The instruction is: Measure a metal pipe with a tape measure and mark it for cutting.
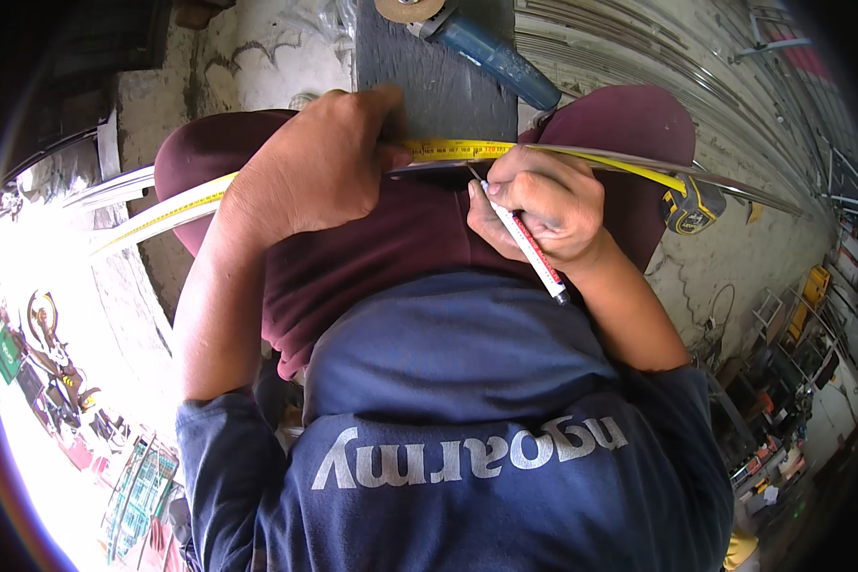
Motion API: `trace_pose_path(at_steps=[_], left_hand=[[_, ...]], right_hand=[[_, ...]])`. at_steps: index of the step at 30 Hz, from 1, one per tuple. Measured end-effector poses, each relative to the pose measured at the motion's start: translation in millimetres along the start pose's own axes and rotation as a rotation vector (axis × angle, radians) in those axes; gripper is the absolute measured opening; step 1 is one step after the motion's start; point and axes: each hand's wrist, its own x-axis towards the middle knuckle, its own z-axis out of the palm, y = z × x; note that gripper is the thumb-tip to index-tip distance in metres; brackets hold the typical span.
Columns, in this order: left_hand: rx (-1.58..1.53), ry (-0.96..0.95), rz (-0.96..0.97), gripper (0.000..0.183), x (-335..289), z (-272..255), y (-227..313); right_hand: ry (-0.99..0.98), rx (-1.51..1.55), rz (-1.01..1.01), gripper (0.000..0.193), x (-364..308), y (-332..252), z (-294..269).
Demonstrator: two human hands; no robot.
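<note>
A long shiny metal bar (753, 193) lies across my maroon-clad thighs, with the yellow blade of a tape measure (458, 150) stretched along it. My left hand (319, 157) is closed over both the blade and the bar, left of centre; its fingertips are partly hidden. In my right hand (553, 205) I grip a white and red marker pen (526, 240), its thin dark tip pointing at the blade's near edge. Whether the tip touches the bar, I cannot tell. The yellow and black tape case (693, 207) hangs beside my right knee.
Beyond my lap, a blue angle grinder (496, 59) with a tan disc rests on a dark board (391, 76). Long metal bars (639, 48) lie on the floor at the far right. Tools and clutter (772, 410) stand at the right, and a bicycle (43, 319) at the left.
</note>
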Motion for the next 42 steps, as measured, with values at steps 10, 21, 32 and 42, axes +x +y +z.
trace_pose_path(at_steps=[10, 21, 32, 42], left_hand=[[-0.021, 0.022, 0.024, 0.013, -1.3, -0.7, 2.2], [-0.036, 0.001, -0.009, 0.013, -6.9, -3.4, 7.6], [-0.030, 0.013, 0.003, 0.014, -11.0, -3.8, 7.9], [0.006, 0.228, 0.168, 0.012, -46.2, -29.3, -37.7]], right_hand=[[-0.033, -0.127, -0.151, 0.034, -9.1, -15.6, -15.8], [-0.085, -0.674, -0.008, 0.026, -33.4, -33.6, -120.7], [-0.197, -0.910, 0.184, 0.054, -61.9, -23.6, -150.6], [-0.026, -0.674, 0.251, 0.070, -89.8, -8.3, -179.0]])
